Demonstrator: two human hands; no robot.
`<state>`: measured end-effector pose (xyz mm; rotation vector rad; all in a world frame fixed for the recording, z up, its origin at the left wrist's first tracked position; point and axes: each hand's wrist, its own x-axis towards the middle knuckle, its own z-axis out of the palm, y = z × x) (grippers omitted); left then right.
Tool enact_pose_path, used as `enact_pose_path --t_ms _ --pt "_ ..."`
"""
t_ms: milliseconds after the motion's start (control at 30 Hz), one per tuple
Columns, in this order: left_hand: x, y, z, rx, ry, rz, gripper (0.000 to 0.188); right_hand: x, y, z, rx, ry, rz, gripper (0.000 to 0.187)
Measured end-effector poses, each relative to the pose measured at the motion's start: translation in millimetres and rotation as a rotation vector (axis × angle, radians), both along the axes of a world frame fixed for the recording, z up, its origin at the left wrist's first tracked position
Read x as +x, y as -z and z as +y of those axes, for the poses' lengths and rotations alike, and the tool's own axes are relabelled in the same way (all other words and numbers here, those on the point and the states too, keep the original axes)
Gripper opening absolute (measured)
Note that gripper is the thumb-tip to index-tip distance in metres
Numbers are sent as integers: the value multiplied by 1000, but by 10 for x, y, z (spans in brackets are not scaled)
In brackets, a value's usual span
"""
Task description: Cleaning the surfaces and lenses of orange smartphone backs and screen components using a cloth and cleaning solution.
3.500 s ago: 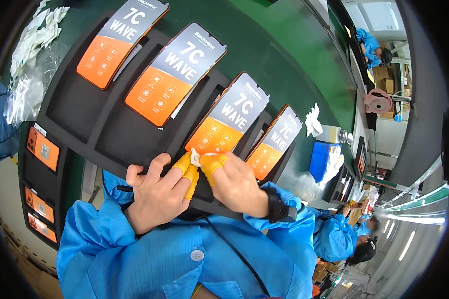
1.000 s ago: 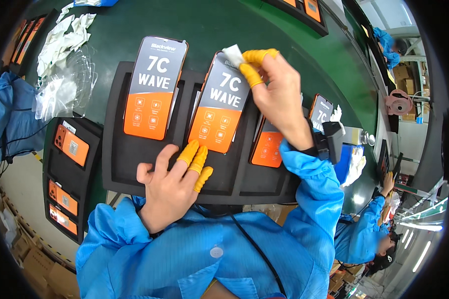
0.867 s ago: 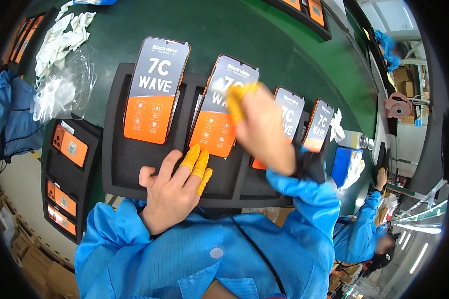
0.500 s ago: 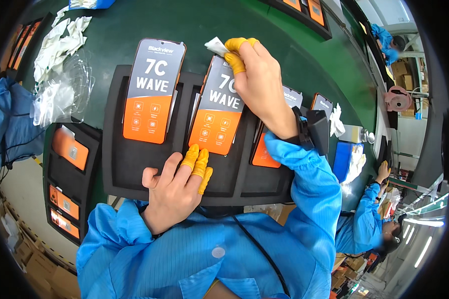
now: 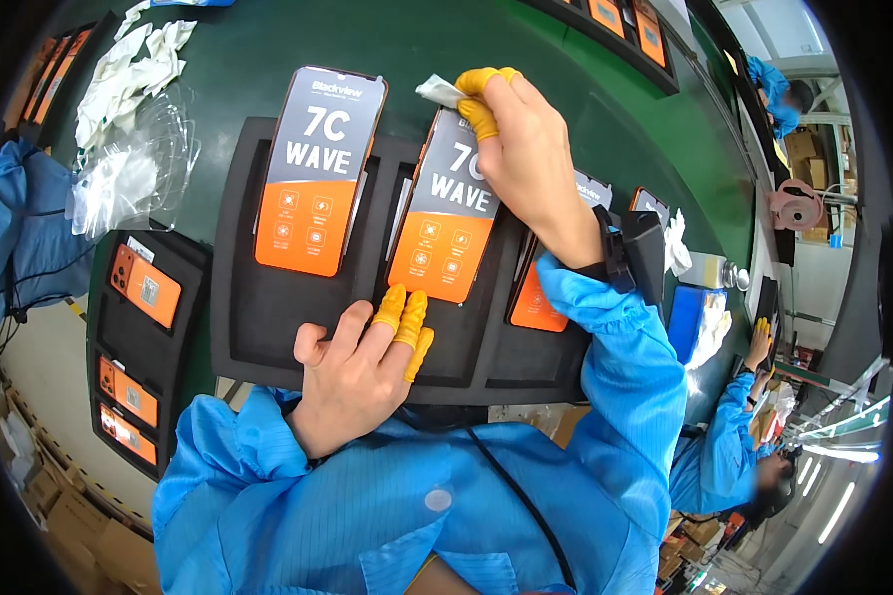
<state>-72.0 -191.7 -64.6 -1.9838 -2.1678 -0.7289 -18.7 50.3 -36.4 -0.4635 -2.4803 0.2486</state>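
Note:
Three smartphones with grey-and-orange front films rest in a black foam tray point(image 5: 236, 342) before me. My left hand point(image 5: 352, 372) wears yellow finger cots on several fingers. Its outstretched fingertips touch the lower edge of the middle phone point(image 5: 442, 223). My right hand point(image 5: 531, 149), also in yellow finger cots, pinches a folded white wipe point(image 5: 439, 91) at that phone's top edge. The hand hides the phone's upper right corner. The left phone point(image 5: 318, 178) lies tilted in its slot, partly over the rim. My right wrist partly covers the right phone point(image 5: 538, 305).
A second black tray point(image 5: 139, 342) with orange-backed phones stands at the left. White gloves point(image 5: 134, 84) and clear plastic film point(image 5: 119, 193) lie near it. To the right are a blue box point(image 5: 685, 322), another phone point(image 5: 649, 201) and a metal-topped bottle point(image 5: 732, 276). Other people in blue work farther right.
The whole view has shifted slightly. My right hand stays at the middle phone's top edge with the wipe, and my left fingers stay at its lower edge.

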Motion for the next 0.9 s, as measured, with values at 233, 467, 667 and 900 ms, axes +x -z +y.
enact_pose_path --t_ms 233,467,667,900 --pt "11 -22 31 26 -7 -51 12 421 102 -779 -99 -273 -226 26" --pt "-2 -10 12 42 -18 -27 16 236 -38 19 -83 14 -19 19" --pt "9 -27 5 -2 21 -67 27 442 89 -398 -128 -42 -121 21" --pt "59 -84 7 -45 29 -16 47 477 12 -658 -131 -228 -230 28"
